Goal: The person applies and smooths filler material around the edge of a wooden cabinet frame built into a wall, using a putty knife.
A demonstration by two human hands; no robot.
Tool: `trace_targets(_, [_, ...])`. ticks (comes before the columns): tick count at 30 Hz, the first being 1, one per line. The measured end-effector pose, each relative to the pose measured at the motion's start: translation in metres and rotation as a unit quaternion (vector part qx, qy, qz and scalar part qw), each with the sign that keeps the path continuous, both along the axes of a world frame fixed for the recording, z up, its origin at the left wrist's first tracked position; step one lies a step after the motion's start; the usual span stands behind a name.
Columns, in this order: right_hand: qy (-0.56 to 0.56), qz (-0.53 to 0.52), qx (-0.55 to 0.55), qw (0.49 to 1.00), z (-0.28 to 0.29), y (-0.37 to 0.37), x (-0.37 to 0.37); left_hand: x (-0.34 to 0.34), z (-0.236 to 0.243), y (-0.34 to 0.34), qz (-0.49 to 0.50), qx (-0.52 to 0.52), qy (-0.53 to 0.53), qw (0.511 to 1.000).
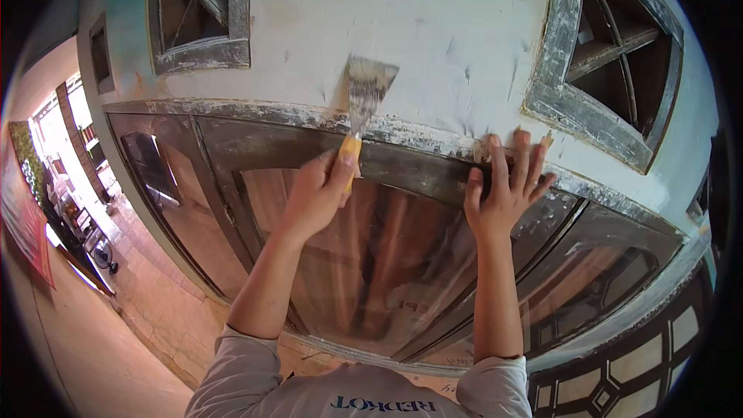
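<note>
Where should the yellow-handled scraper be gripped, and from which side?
Grip the scraper by its yellow handle, probably best from below: it points upward in the picture, with the broad, flared metal blade at the top and the slim handle at the bottom. The left hand has it there, so another grip would need that hand to make room.

Large dark capital letters are printed across the light grey shirt. A short, faint dark marking is seen on the glass pane — blurred — and small reddish writing is glimpsed near a sleeve — too small to be read.
</note>
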State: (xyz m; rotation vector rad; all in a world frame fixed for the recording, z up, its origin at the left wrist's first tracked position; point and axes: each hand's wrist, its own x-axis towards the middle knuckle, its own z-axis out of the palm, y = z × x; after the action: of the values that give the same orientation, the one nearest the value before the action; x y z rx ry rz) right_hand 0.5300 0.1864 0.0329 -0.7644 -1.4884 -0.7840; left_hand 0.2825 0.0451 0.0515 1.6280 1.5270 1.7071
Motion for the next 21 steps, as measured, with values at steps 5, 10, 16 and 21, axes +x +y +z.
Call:
trace_targets(5, [0.014, -0.007, 0.008, 1.000, -0.011, 0.004, 0.012, 0.019, -0.062, 0.013, 0.036, -0.033, 0.036, 0.998])
trace_targets(10, [0.015, 0.001, 0.012, 1.000, -0.012, 0.005, 0.011, 0.028, -0.014, 0.002, 0.024, -0.029, 0.030, 0.999])
trace_targets(16, [0.015, 0.002, 0.011, 1.000, -0.012, 0.006, 0.012, 0.051, -0.059, 0.015, 0.026, -0.043, 0.014, 0.999])
trace_targets(21, [0.010, 0.011, 0.011, 1.000, -0.012, 0.006, 0.012, 0.059, -0.037, 0.018, 0.016, -0.027, 0.008, 0.999])
